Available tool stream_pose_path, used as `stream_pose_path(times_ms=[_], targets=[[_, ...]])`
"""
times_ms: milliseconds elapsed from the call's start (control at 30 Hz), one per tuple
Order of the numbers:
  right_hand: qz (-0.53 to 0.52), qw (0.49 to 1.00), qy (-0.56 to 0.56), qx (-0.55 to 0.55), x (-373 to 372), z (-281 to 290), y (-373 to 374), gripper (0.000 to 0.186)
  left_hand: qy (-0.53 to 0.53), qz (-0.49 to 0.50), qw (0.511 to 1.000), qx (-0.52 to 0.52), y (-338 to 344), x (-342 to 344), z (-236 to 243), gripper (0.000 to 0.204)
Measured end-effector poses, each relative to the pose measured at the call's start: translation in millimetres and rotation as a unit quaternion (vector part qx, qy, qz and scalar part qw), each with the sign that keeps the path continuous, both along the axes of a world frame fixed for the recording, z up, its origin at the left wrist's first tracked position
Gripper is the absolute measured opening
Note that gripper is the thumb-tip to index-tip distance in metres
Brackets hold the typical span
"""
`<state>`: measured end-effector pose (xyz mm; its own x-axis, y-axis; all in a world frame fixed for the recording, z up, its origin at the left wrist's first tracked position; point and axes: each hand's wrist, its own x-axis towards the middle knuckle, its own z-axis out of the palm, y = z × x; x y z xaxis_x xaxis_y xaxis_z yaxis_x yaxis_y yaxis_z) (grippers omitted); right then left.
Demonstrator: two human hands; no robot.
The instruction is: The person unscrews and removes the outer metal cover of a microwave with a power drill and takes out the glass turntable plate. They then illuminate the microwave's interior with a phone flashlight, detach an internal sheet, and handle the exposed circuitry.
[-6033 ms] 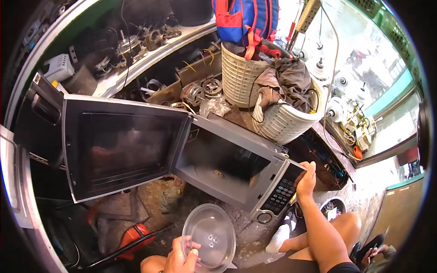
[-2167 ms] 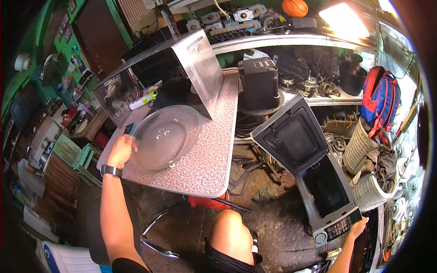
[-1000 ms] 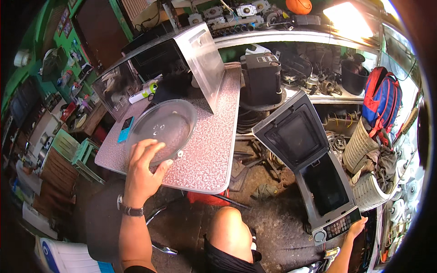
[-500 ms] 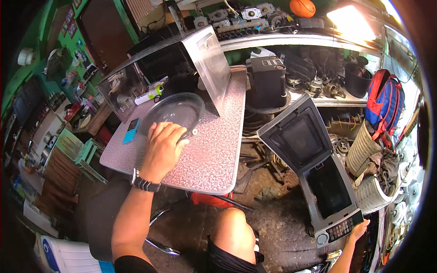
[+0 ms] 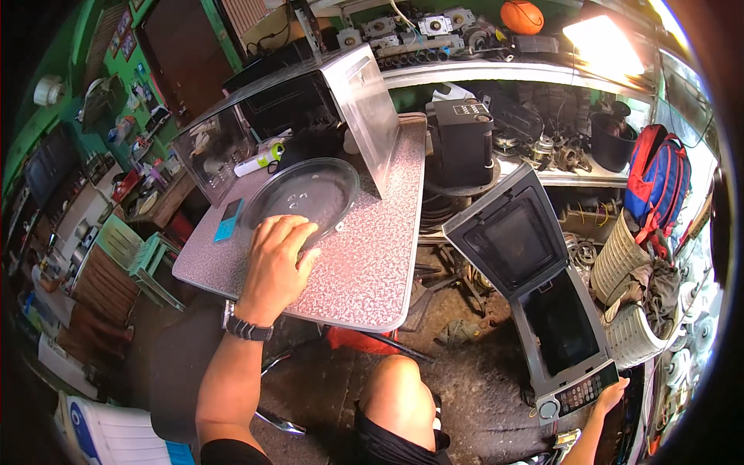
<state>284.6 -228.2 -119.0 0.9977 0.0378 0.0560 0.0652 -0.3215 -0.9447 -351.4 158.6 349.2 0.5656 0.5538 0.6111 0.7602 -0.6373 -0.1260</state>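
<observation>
On the speckled pink table (image 5: pixel 364 287) lies a round glass microwave turntable plate (image 5: pixel 306 190). My left hand (image 5: pixel 279 267), a dark watch on its wrist, is at the plate's near rim, fingers bent and thumb apart; whether the fingertips touch the glass is hard to tell. Down at the right, my right hand (image 5: pixel 612 395) grips the keypad end of a grey microwave front panel (image 5: pixel 527 341). Its door (image 5: pixel 511 232) is swung open at the far end. A small white roller (image 5: pixel 339 227) shows beside the plate's rim.
A metal microwave casing (image 5: pixel 368 116) stands on the table behind the plate. Near it are a white-and-green bottle (image 5: pixel 260 159) and a blue phone (image 5: pixel 227 222). Shelves with parts, a black box-shaped appliance (image 5: pixel 463 143) and a red-and-blue backpack (image 5: pixel 657 182) line the back and right.
My left hand has drawn back slightly toward me, from over the plate to its near rim. The right hand and the front panel stay put; the view has shifted a little.
</observation>
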Motion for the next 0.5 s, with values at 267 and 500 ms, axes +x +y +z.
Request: stream_pose_path(times_ms=[267, 500], targets=[[0.044, 0.998, 0.015, 0.043, 5.7, -3.2, -9.4, 0.068, -0.190, 0.242, 0.944, 0.123, 31.9, -101.4, 27.7, 0.017], [0.064, 0.997, 0.004, 0.032, 12.2, -20.8, -3.5, 0.072, -0.165, 0.365, 0.881, -0.251, 129.5, -195.8, 23.7, 0.078]])
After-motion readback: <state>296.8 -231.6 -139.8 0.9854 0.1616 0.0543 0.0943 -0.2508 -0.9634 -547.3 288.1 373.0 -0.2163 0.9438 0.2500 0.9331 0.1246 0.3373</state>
